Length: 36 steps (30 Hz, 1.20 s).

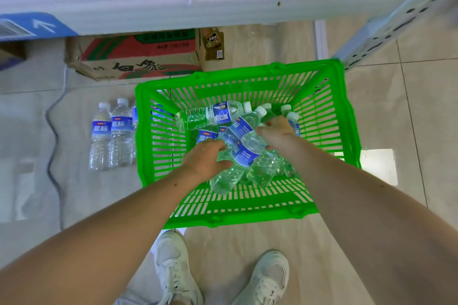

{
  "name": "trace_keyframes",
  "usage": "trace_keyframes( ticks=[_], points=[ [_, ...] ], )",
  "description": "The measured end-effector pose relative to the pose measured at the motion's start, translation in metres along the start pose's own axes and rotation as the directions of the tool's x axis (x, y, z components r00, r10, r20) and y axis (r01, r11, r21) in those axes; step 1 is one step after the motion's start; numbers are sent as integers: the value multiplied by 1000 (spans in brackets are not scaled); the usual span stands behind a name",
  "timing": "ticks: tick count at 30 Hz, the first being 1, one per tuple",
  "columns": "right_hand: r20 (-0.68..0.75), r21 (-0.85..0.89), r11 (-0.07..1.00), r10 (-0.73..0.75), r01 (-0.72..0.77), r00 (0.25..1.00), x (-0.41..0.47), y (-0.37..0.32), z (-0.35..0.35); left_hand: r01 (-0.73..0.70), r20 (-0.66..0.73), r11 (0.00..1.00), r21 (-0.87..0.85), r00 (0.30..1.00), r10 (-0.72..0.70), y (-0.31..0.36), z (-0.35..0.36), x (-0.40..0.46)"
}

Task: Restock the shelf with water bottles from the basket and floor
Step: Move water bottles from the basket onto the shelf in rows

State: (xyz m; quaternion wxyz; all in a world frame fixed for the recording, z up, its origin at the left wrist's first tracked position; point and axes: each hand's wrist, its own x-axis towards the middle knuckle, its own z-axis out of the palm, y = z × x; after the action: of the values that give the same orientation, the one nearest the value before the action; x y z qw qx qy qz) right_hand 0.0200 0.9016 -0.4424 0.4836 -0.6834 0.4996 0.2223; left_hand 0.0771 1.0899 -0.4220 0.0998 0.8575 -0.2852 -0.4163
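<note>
Both bare arms reach down and forward into the green basket, which sits on the tiled floor below the white shelf. The left hand lies knuckles up, fingers curled round the lower body of a bottle. The right hand comes in from the right, its fingers wrapped over a second bottle just beside the first.

Both held bottles lie tilted, long axes running from the basket's near edge up toward its far right corner, white caps pointing away from the person. A third bottle lies on its side across the basket's far half, cap to the right. More caps show at the far right corner.

All are clear ribbed plastic with blue labels. Beside the basket's left wall, floor bottles stand upright with caps on. A carton rests under the shelf, past the basket's far left corner.
</note>
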Motion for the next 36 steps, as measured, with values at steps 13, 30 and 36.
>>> trace_keyframes(
  ticks=[13,30,36],
  points=[
    [-32,-281,793,-571,541,820,-153,-87,-111,-40,-35,999,35,999,42,74,-122,-88],
    [92,-179,506,-845,844,526,-527,-278,-337,-395,-319,905,-160,888,332,266,-362,-346],
    [30,-261,384,-914,886,405,-622,-319,-375,-437,-431,896,-82,826,363,309,-431,-428]
  ],
)
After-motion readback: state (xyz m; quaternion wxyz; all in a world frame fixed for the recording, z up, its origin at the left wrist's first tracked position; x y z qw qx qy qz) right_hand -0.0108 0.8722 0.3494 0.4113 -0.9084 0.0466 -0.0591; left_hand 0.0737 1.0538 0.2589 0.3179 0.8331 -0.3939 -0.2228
